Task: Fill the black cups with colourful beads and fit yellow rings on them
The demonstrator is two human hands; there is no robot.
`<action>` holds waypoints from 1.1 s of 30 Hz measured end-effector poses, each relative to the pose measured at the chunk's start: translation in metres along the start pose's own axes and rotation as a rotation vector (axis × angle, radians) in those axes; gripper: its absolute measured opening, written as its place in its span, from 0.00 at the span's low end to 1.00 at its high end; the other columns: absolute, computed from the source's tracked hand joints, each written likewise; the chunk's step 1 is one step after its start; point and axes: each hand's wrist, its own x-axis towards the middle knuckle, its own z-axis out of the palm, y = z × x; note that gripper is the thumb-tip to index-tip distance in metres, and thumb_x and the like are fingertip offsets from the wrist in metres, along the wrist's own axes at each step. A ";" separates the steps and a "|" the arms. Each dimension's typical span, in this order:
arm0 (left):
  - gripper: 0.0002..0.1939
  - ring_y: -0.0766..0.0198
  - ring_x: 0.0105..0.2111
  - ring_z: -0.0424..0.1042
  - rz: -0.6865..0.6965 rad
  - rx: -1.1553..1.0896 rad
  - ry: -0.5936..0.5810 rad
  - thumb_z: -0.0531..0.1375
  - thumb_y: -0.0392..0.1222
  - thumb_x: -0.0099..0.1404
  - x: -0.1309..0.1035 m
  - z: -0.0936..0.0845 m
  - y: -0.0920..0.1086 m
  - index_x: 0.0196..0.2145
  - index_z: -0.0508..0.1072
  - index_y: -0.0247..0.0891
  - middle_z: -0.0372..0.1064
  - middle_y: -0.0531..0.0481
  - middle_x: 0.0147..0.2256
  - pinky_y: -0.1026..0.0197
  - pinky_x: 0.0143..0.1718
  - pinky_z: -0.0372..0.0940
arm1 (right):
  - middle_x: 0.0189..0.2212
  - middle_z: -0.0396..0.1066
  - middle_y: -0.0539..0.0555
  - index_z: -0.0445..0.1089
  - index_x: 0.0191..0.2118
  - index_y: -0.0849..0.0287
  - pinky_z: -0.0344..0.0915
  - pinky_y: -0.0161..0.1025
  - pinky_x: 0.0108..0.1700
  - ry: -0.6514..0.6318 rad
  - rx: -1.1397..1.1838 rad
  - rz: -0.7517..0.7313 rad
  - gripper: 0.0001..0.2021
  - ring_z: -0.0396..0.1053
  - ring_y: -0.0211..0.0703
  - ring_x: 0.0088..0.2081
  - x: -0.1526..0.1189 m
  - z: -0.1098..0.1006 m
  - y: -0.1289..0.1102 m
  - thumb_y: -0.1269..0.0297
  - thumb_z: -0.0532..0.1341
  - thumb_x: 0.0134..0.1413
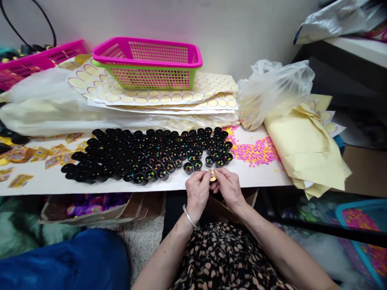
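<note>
My left hand (198, 189) and my right hand (228, 187) meet at the table's front edge, their fingertips pinching a small round yellow piece (213, 176) between them. What lies under the piece is hidden by my fingers. Just beyond my hands stand several small black cups (162, 173) in rows, many with bits of colour inside. Pink and yellow small pieces (256, 152) lie scattered to the right of the cups.
A pink basket (193, 60) nested with a green one rests on sticker sheets (216, 104) at the back. Yellow paper (308, 149) and a plastic bag (272, 90) are on the right. Orange packets (21, 181) lie left. Below are a carton (121, 212) and a blue bag (69, 262).
</note>
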 end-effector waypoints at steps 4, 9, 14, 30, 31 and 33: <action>0.16 0.68 0.28 0.64 0.028 0.044 -0.014 0.56 0.51 0.61 -0.001 0.000 0.001 0.25 0.73 0.36 0.66 0.52 0.25 0.68 0.29 0.59 | 0.18 0.65 0.47 0.68 0.32 0.63 0.62 0.28 0.18 -0.021 -0.009 -0.024 0.18 0.63 0.31 0.17 0.000 -0.001 0.002 0.49 0.57 0.53; 0.17 0.68 0.28 0.64 0.045 0.048 -0.024 0.56 0.52 0.61 0.000 0.000 0.001 0.26 0.73 0.36 0.66 0.52 0.26 0.67 0.30 0.59 | 0.19 0.65 0.47 0.68 0.30 0.63 0.59 0.27 0.16 0.016 -0.017 -0.029 0.17 0.62 0.30 0.17 0.001 0.001 0.005 0.50 0.58 0.53; 0.18 0.68 0.27 0.64 0.009 0.067 0.004 0.57 0.54 0.60 0.002 -0.001 0.000 0.27 0.73 0.35 0.66 0.52 0.24 0.67 0.30 0.59 | 0.19 0.64 0.47 0.67 0.32 0.63 0.59 0.27 0.15 0.034 0.047 0.025 0.18 0.62 0.31 0.16 0.000 0.007 0.010 0.50 0.57 0.53; 0.19 0.70 0.25 0.60 0.073 0.086 0.008 0.57 0.50 0.61 0.007 0.000 -0.006 0.19 0.67 0.35 0.61 0.53 0.22 0.67 0.28 0.57 | 0.17 0.61 0.44 0.63 0.27 0.60 0.61 0.29 0.14 0.095 0.153 0.031 0.15 0.62 0.32 0.14 -0.001 0.014 0.020 0.53 0.58 0.53; 0.20 0.70 0.24 0.59 0.065 0.070 0.005 0.56 0.51 0.61 0.007 -0.001 -0.005 0.18 0.67 0.35 0.60 0.53 0.21 0.67 0.27 0.56 | 0.16 0.62 0.44 0.63 0.27 0.60 0.61 0.28 0.14 0.097 0.169 0.040 0.15 0.63 0.32 0.14 -0.001 0.015 0.020 0.53 0.59 0.52; 0.21 0.70 0.23 0.58 0.051 0.040 0.007 0.56 0.53 0.60 0.006 -0.001 -0.005 0.18 0.66 0.35 0.60 0.53 0.21 0.67 0.26 0.56 | 0.16 0.63 0.44 0.63 0.27 0.61 0.61 0.27 0.14 0.091 0.210 0.076 0.15 0.63 0.31 0.14 -0.001 0.017 0.019 0.53 0.59 0.51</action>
